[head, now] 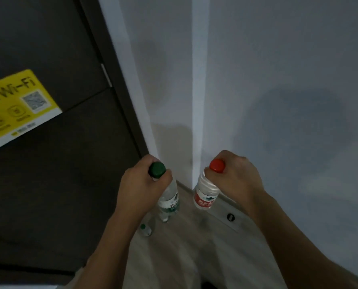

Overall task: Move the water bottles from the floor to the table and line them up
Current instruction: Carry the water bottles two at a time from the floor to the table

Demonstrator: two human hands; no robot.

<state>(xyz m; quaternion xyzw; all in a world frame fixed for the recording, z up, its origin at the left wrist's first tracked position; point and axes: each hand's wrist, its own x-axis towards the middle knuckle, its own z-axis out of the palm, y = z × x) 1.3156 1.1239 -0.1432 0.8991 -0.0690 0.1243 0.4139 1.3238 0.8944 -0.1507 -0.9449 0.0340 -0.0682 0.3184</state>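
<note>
The left hand [140, 184] grips the neck of a green-capped bottle [168, 197]. The right hand [236, 176] grips the neck of a red-capped bottle [205, 197]. Both bottles hang above the floor [194, 247]. Below the left hand, one more small bottle [145, 229] stands on the floor.
</note>
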